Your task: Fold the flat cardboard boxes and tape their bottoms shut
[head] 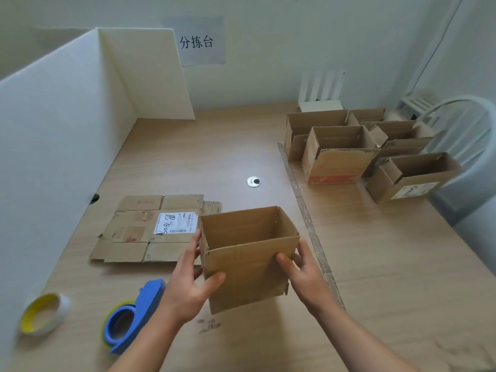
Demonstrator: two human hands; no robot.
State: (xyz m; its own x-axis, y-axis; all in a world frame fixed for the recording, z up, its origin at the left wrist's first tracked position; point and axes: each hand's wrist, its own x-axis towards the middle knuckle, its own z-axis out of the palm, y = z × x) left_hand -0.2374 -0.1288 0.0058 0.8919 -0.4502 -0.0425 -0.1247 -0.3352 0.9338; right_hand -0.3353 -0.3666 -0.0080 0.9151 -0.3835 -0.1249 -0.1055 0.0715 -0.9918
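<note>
Left hand [188, 280] and right hand [303, 272], reaching in from six o'clock, are nearest and hold the erected box [247, 264] between them, just below the centre of the view.

Grip: the left thumb lies pressed on the near face and the left fingers run along the left wall. The right thumb presses the near face at its right edge. The right fingers wrap round the corner and are mostly hidden.

The box stands mouth up and squared. Its bottom is not visible, so taping cannot be confirmed.

Blue tape dispenser [137, 315] lies at seven o'clock, just beside the left wrist. A yellow-and-white tape roll [44, 314] lies at eight o'clock.

Flat cardboard [139, 229] lies on the table [214, 157] at nine o'clock, touching or just behind the box.

Erected boxes [335, 157] are grouped at two o'clock.

Assessment: forming appears done. If the bottom is unsealed, the next move calls for inverting the box, closing the flaps and freeing one hand for the dispenser. If it is sealed, the box goes to the two o'clock group.
</note>
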